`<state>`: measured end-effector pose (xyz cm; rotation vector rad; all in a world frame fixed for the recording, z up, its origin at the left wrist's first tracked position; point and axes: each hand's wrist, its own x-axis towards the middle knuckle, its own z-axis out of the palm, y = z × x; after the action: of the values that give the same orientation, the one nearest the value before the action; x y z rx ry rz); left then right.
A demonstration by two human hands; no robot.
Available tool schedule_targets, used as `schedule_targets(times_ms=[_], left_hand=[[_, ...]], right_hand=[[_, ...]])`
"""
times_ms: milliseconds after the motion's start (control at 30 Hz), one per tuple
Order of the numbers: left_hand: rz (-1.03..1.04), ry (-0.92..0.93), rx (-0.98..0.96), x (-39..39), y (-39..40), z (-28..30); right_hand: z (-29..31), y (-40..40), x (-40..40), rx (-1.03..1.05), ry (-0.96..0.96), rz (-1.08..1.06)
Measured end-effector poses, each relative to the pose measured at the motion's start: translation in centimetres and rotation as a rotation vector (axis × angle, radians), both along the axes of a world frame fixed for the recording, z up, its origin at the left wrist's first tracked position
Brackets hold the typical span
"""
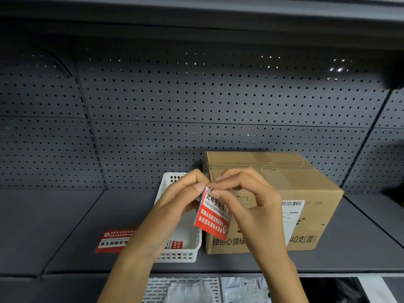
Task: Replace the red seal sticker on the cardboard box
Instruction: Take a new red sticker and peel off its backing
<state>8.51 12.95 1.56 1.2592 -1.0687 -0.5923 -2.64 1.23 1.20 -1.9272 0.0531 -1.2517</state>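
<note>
The red seal sticker (213,213), a small red and white paper card with printed words, hangs in the air in front of the brown cardboard box (275,193). Both hands pinch its top corner. The left hand (175,206) holds it from about 9 o'clock and the right hand (244,202) from about 3 o'clock, and their fingers (215,194) are closed tight on that one corner, as if picking the sticker off its backing. The sticker's long side runs down from the fingers toward 6 o'clock, a bit tilted.

The box sits on the dark grey metal shelf (65,215), just behind the sticker at about 1 o'clock. The right hand is nearer to it. Its taped top is bare and open to reach.

A white plastic basket (181,254) stands just left of the box, very close. Another red sticker sheet (113,240) lies flat at 8 o'clock. The shelf has lots of free room on the left.
</note>
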Motion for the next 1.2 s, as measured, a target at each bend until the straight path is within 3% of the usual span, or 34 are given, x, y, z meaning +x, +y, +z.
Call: schedule_targets(times_ms=[367, 700, 767, 967, 1200], left_hand=[[0.078, -0.054, 0.054, 0.2, -0.2, 0.1], [0.651, -0.856, 0.228, 3.7, -2.4, -0.9], [0.726, -0.941, 0.224, 3.9, -2.8, -0.5], [0.803, -0.963, 0.208, 5.0, -3.6, -0.3], [0.814, -0.936, 0.329, 6.8, -5.1, -2.2]], right_hand=[[-0.3, -0.6, 0.1, -0.154, 0.044, -0.078], [0.0, -2.3, -0.2, -0.4, 0.254, -0.233], [0.4, -2.4, -0.5, -0.443, 0.275, -0.228], [1.5, -3.1, -2.3, -0.458, 0.303, -0.187], [2.3, -3.5, -3.9, -0.405, 0.27, -0.171]])
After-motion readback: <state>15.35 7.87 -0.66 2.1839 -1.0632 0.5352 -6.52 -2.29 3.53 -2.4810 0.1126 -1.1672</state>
